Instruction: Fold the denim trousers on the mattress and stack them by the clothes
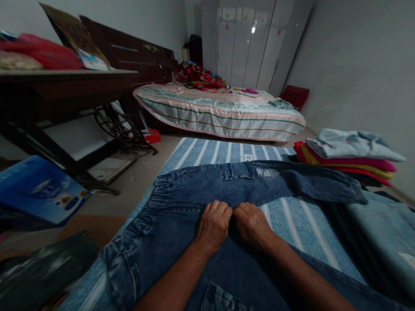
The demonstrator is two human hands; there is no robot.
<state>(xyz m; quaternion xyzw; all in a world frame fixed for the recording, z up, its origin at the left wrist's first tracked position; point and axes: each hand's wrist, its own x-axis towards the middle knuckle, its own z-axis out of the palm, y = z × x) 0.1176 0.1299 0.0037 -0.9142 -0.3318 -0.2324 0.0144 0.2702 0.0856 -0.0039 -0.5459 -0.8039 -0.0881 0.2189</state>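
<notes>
A pair of dark blue jeans (181, 233) lies spread across a blue-and-white striped cloth (298, 220), its gathered waistband to the left and one leg stretching right. The far leg has a pocket and a pale frayed patch. Side by side near the crotch, my left hand (215, 224) and my right hand (253, 224) have their fingers curled onto the denim, pinching it. The fingertips are tucked out of sight under the knuckles. The near leg passes beneath my right forearm.
Folded clothes (353, 157) are stacked at the right, with light blue jeans (385, 233) nearer me. Beyond stands a bed (220, 112). A treadle sewing table (65, 86), a blue box (42, 190) and a dark bag (48, 268) are on the left.
</notes>
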